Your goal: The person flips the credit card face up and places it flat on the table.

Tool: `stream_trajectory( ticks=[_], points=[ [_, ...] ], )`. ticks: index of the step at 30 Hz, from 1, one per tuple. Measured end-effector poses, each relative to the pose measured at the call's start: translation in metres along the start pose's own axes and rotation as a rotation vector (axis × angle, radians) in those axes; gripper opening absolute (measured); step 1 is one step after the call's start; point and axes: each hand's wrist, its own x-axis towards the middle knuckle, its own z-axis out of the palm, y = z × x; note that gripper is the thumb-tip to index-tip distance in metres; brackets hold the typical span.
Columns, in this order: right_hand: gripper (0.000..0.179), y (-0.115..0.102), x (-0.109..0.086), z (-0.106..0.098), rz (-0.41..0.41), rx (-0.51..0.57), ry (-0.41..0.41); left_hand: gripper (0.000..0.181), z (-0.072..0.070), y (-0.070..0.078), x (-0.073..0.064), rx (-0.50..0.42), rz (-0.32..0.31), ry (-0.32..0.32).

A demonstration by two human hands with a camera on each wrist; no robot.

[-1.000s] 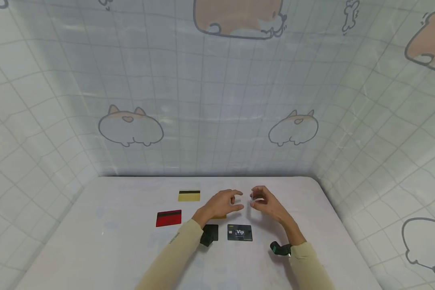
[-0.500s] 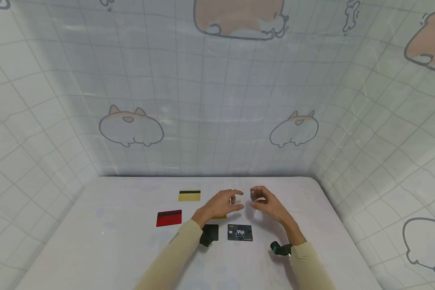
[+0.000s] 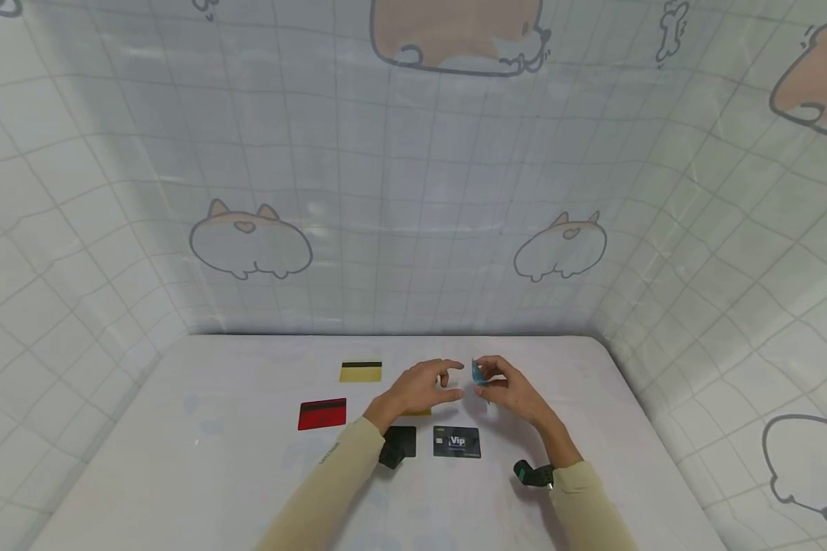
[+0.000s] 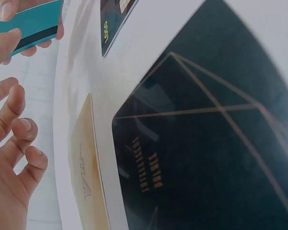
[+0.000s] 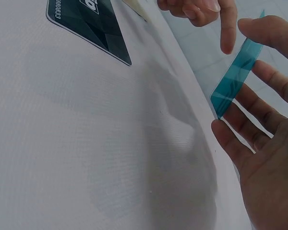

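Note:
A teal card with a dark stripe [image 4: 38, 38] is in my right hand [image 3: 506, 386], pinched by its edges between thumb and fingers above the table. My left hand [image 3: 423, 386] is held just to the left, fingers loosely curved, nothing in its grasp. Its index finger [image 4: 7, 45] overlaps the teal card in the left wrist view, while a small gap shows in the head view. Below the hands lies a dark card marked Vip [image 3: 457, 442]. Another black card [image 4: 197, 124] and a gold card [image 4: 86, 167] lie under the left wrist, partly hidden in the head view.
Towards the back left of the white table [image 3: 179, 474] lies a yellow card with a black stripe [image 3: 361, 373]. A red card [image 3: 321, 415] sits farther left and nearer. Grid-patterned curtains with cartoon dogs [image 3: 251, 245] enclose the table on its back and sides.
The teal card has turned in my right hand from edge-on, so more of its face shows in the head view. My left hand has stayed nearly still.

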Motion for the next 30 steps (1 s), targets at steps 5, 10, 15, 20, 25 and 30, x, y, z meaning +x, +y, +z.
stream_trajectory(
  ticks=[5, 10, 15, 20, 25, 30],
  points=[
    [0.054, -0.017, -0.006, 0.002, -0.017, -0.020, -0.008, 0.062, 0.000, 0.003, 0.000, -0.006, -0.005, 0.000],
    [0.054, -0.019, -0.006, 0.003, -0.072, -0.092, -0.009, 0.066, 0.002, 0.002, 0.001, 0.008, -0.005, -0.003],
    [0.056, -0.001, 0.001, 0.007, -0.065, -0.161, -0.001, 0.073, 0.000, 0.002, 0.001, 0.027, 0.020, 0.002],
    [0.056, 0.001, 0.002, 0.009, -0.025, -0.186, -0.008, 0.071, 0.000, 0.005, 0.001, 0.039, 0.019, 0.012],
    [0.056, -0.002, 0.002, 0.009, -0.024, -0.175, -0.017, 0.069, -0.001, 0.007, -0.001, 0.044, 0.015, 0.022],
    [0.054, -0.001, 0.002, 0.009, -0.034, -0.176, -0.021, 0.067, -0.001, 0.008, 0.000, 0.044, 0.001, 0.031]
  ],
)
